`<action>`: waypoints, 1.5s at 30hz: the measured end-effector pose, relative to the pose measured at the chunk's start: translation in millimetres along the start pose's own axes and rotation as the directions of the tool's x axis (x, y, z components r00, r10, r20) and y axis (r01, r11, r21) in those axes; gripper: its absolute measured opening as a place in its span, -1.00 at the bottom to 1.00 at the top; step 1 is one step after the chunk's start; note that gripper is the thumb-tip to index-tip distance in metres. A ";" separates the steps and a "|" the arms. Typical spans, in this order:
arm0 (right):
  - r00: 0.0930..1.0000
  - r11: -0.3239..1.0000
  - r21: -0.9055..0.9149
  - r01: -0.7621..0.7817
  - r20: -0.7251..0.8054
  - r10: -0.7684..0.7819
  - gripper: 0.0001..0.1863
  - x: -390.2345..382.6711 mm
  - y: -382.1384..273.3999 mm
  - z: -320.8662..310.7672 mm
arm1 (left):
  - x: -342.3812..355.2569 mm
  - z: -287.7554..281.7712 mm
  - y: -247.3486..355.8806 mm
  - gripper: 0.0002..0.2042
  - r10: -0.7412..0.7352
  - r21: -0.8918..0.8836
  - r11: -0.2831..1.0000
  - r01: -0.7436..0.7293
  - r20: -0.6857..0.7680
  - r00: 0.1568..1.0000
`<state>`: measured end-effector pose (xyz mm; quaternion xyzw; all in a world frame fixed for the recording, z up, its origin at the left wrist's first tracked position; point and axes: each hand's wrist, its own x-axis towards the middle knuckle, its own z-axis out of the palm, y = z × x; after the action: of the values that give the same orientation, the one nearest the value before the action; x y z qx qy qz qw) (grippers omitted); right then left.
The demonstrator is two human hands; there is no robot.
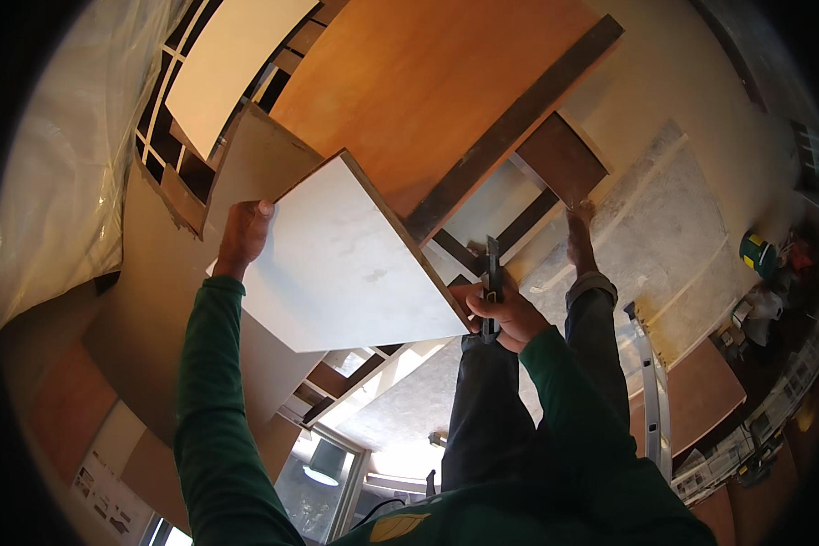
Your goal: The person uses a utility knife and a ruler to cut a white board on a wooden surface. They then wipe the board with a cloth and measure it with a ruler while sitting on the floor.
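- Plainly, a flat white panel [359, 264] is held tilted in front of the body, between the two hands, with its thin brown edge turned upward.
- The panel's upper left side is gripped by the left hand [245, 238], whose thumb is laid along the edge.
- A black utility knife [492, 278] is clamped in the right hand [513, 318], with its length pointed away from the body.
- The panel's right corner is met by the right hand's fingers; it seems to be steadied there too, though the contact is partly hidden behind the knife.
- Both arms are covered by green sleeves [211, 364].
- Beyond the panel, a large orange-brown board [428, 100] is seen, bordered along its near right side by a dark strip [519, 127].
- A smaller brown board [561, 159] is placed to the right of that strip, and a bare foot [580, 238] is set by its lower corner.
- Farther right, a metal rail [652, 400] is seen near the leg, and a green bucket [757, 255] is placed well apart.
- The far left is hung with translucent plastic sheeting [68, 164].
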<state>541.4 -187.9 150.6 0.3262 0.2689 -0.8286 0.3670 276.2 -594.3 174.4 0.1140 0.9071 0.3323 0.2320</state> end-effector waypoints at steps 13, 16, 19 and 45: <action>0.956 0.991 -0.125 0.054 -0.280 -0.088 -0.59 90.0 46.8 11.3 | -64.6 26.6 -103.9 -0.16 -0.458 0.089 0.874 0.478 -0.180 0.871; 0.930 0.983 -0.150 0.109 -0.333 -0.154 -0.62 110.7 56.8 4.7 | -64.2 41.3 -122.2 -0.16 -0.470 0.116 0.856 0.504 -0.236 0.851; 0.914 0.980 -0.147 0.132 -0.365 -0.177 -0.64 126.2 62.8 7.3 | -63.2 49.2 -141.0 -0.14 -0.517 0.092 0.833 0.545 -0.220 0.827; 0.789 0.953 -0.115 0.280 -0.538 -0.297 -0.62 159.4 81.0 17.6 | -41.6 77.4 -160.0 -0.34 -0.402 0.032 0.894 0.446 -0.379 0.834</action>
<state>516.3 -316.4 27.6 0.4999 0.4212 -0.7421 0.1482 342.3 -687.2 31.8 -0.1398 0.9547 0.2331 0.1214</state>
